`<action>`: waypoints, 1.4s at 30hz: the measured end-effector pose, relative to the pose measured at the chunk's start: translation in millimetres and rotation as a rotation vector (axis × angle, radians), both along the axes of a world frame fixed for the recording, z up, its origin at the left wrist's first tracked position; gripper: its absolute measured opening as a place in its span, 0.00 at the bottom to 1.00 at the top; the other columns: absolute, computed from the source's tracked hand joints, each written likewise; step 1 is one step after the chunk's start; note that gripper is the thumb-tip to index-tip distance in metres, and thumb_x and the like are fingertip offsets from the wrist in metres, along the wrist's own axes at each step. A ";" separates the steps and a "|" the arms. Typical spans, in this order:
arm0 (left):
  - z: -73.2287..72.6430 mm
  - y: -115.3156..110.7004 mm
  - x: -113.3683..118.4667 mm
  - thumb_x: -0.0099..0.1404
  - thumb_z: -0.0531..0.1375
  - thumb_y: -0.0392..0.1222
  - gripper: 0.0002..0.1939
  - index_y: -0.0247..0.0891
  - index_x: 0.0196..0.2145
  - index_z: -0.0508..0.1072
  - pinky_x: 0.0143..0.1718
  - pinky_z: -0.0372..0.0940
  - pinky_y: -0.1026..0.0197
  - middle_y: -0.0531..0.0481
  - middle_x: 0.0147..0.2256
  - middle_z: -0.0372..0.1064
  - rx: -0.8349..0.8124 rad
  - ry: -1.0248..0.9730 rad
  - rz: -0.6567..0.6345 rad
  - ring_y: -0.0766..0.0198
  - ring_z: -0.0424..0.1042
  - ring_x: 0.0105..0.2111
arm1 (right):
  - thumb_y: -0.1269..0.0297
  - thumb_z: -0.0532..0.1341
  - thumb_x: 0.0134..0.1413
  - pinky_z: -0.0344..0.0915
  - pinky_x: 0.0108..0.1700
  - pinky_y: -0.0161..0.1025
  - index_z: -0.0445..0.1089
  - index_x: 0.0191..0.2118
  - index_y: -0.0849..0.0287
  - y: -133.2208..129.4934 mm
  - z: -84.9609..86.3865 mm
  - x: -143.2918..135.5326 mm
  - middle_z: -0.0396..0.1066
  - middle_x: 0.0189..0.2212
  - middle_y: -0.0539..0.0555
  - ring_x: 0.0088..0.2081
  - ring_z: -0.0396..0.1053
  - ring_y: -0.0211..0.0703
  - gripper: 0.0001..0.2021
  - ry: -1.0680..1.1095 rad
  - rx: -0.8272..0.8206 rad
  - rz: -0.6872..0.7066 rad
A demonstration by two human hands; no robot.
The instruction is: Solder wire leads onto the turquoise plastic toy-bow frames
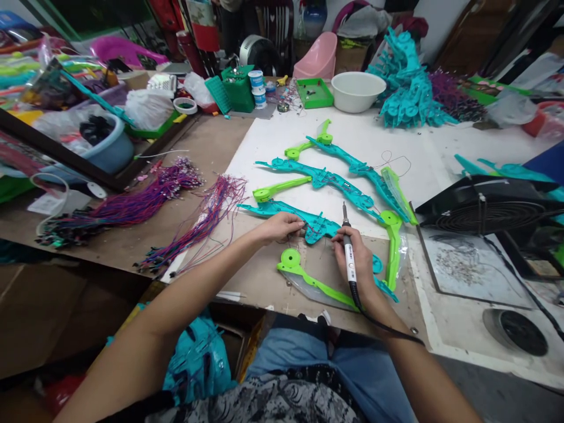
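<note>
My right hand point(356, 252) is closed around a white-handled soldering iron point(349, 258), its metal tip pointing up and away from me. My left hand point(284, 227) pinches something small and dark at the near edge of a teal plastic part point(321, 228); thin wires run close by. Two more teal parts point(337, 181) lie beyond it, with lime green pieces at their ends. Nearer to me lies a green arm with a round end point(291, 258) and a clear strip. Another green arm point(391, 235) is right of my right hand.
Bundles of red and purple wires point(132, 197) lie at left. A black fan point(484, 205), a metal plate point(471, 264) and a round dark tin point(520, 332) are at right. Behind stand a white basin point(358, 91), a green tray point(314, 94) and a teal pile point(405, 88).
</note>
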State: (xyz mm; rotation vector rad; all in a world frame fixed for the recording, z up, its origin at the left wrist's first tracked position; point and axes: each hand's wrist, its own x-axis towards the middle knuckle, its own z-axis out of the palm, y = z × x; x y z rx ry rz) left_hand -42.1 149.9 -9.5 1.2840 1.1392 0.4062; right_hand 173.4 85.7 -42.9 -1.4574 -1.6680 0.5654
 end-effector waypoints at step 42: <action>4.2 -9.4 -14.9 0.59 0.59 0.40 0.08 0.34 0.32 0.77 0.35 0.64 0.65 0.47 0.32 0.76 0.595 0.252 -0.229 0.62 0.72 0.34 | 0.69 0.59 0.57 0.62 0.48 0.47 0.65 0.42 0.55 -39.9 -2.8 25.2 0.72 0.34 0.52 0.39 0.69 0.46 0.07 -0.342 0.368 0.067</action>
